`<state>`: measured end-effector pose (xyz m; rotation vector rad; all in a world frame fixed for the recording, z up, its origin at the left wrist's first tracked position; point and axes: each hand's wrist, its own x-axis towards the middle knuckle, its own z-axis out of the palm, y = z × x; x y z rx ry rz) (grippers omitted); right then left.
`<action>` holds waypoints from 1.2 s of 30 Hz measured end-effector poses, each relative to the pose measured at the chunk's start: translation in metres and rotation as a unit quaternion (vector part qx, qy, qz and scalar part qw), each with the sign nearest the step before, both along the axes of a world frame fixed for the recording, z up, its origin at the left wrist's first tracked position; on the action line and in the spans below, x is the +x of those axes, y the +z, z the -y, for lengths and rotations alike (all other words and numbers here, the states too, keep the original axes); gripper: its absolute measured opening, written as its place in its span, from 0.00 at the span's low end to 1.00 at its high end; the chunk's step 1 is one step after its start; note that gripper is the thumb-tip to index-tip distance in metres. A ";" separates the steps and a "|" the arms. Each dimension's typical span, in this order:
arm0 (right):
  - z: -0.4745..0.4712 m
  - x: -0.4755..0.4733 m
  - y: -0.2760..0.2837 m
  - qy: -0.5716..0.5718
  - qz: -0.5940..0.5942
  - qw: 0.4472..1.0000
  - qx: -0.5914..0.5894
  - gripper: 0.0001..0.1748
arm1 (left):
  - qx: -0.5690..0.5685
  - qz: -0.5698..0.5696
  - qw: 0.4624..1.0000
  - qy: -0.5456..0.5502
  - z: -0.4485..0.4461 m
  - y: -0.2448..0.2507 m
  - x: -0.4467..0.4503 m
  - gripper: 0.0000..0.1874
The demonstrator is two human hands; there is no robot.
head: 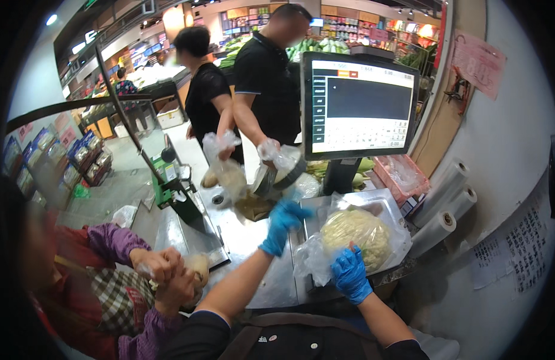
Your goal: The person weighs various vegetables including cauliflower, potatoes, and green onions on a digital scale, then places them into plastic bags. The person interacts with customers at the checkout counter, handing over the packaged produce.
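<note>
My left hand (283, 225), in a blue glove, reaches over the steel counter (255, 274); its fingers look bent and blurred, and whether they hold anything is unclear. Beyond it, two people hold bagged produce (230, 177) over the counter. A cauliflower in a clear plastic bag (356, 234) lies on the metal scale tray (385, 198) at the right. My right hand (351, 275), gloved too, is at the bag's near edge with its fingers curled; the gathered plastic (313, 261) lies just left of it. The fingers partly hide the bag there.
A touchscreen scale display (360, 108) stands behind the tray. Rolls of plastic bags (439, 225) and a pink basket (405, 180) are at the right. A green bag-sealing device (176, 193) stands at the left. A co-worker's hands (169, 274) hold a bag close to my left forearm.
</note>
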<state>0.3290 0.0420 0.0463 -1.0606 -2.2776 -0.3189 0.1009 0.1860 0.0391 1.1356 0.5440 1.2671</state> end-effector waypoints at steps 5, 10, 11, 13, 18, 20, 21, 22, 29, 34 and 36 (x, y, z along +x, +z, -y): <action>0.014 0.002 0.032 0.059 -0.115 0.982 -0.138 0.29 | -0.021 0.101 0.947 0.305 -0.043 0.064 -0.093 0.39; 0.033 0.018 0.046 0.102 -0.157 0.973 -0.135 0.36 | -0.033 0.029 0.989 0.140 0.050 0.016 -0.059 0.39; 0.035 0.020 0.046 0.093 -0.156 0.975 -0.127 0.37 | -0.108 0.038 0.987 0.110 0.073 -0.001 -0.048 0.40; 0.033 0.024 0.048 0.082 -0.146 0.979 -0.113 0.41 | -0.218 -0.060 0.971 0.079 0.104 -0.028 -0.040 0.42; 0.008 0.041 0.072 0.055 -0.202 0.977 -0.048 0.45 | -0.269 -0.054 0.955 0.113 0.151 -0.058 -0.067 0.35; -0.012 0.044 0.089 0.042 -0.272 0.961 -0.021 0.48 | -0.224 -0.072 0.965 0.119 0.164 -0.061 -0.080 0.33; -0.026 0.049 0.102 0.027 -0.227 0.973 -0.015 0.50 | -0.253 -0.083 0.955 0.133 0.171 -0.063 -0.085 0.33; -0.040 0.052 0.114 -0.001 -0.179 0.983 -0.036 0.51 | -0.272 -0.083 0.948 0.141 0.179 -0.065 -0.088 0.34; -0.207 0.006 0.175 -0.116 -0.062 0.978 0.160 0.57 | -0.369 -0.064 0.915 0.153 0.211 -0.075 -0.100 0.37; -0.272 -0.017 0.190 -0.179 -0.064 0.973 0.134 0.56 | -0.396 -0.077 0.899 0.169 0.229 -0.068 -0.104 0.33; -0.262 -0.014 0.190 -0.144 -0.117 0.976 0.118 0.53 | -0.389 -0.097 0.899 0.177 0.234 -0.057 -0.103 0.31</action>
